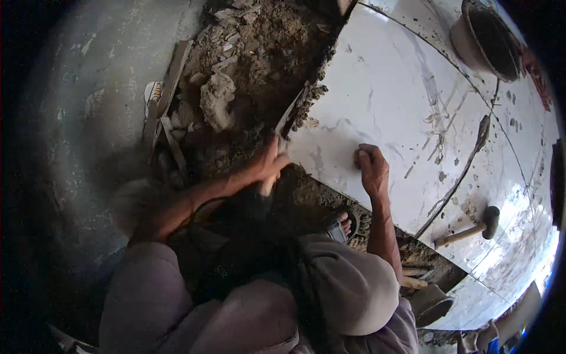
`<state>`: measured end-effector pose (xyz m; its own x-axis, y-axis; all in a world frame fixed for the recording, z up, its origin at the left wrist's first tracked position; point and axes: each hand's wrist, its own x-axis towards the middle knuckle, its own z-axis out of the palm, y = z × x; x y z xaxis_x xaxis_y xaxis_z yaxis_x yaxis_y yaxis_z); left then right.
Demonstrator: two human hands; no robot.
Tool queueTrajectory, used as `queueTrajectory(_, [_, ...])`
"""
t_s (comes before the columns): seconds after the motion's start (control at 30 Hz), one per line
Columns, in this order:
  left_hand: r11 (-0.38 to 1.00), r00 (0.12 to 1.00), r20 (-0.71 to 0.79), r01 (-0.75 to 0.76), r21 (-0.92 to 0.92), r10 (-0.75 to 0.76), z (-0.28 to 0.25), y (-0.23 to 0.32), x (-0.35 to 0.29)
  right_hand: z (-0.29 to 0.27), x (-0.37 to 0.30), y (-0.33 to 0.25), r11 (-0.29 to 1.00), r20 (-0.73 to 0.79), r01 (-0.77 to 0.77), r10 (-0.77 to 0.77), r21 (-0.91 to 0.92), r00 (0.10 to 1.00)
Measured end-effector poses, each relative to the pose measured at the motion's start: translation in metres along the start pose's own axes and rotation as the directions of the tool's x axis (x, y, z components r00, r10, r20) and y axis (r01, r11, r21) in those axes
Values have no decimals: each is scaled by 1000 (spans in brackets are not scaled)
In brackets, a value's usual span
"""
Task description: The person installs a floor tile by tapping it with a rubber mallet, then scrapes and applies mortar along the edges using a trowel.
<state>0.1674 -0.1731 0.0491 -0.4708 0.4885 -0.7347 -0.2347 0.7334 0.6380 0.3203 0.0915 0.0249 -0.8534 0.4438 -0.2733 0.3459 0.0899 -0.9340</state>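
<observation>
My left hand is wrapped round a tool with a pale wooden handle, perhaps a trowel. A thin strip shows above the hand along the tile's left edge; whether it is the tool's blade I cannot make out. Wet dark mortar clings to that edge. My right hand rests on the big white tile near its front corner, fingers curled in. Something brownish shows at its fingertips, too small to name.
A rubber mallet lies on the tiles at the right. At the far right stands a mortar-stained tub. Rubble and soil fill the strip by the grey wall, with wooden boards leaning there. A bucket sits lower right.
</observation>
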Motion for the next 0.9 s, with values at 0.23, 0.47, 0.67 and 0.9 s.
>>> queueTrajectory(0.23, [977, 989, -17, 145, 157, -144, 28, -61, -67, 5, 14, -11, 1000, 34, 20, -19, -20, 999])
queueTrajectory(0.47, [972, 972, -81, 211, -106, -220, 38, -93, -73, 2, 0, -4, 996, 4, 63, -62, -68, 998])
queueTrajectory(0.67, [968, 963, -93, 249, -35, -251, 11, -34, -44, 1, -4, 8, 1000, 14, 27, -28, 11, 1000])
queueTrajectory(0.9, [904, 973, -207, -7, 427, 106, 44, -74, -82, 4, 4, 1, 1000, 23, 14, -13, -15, 1000])
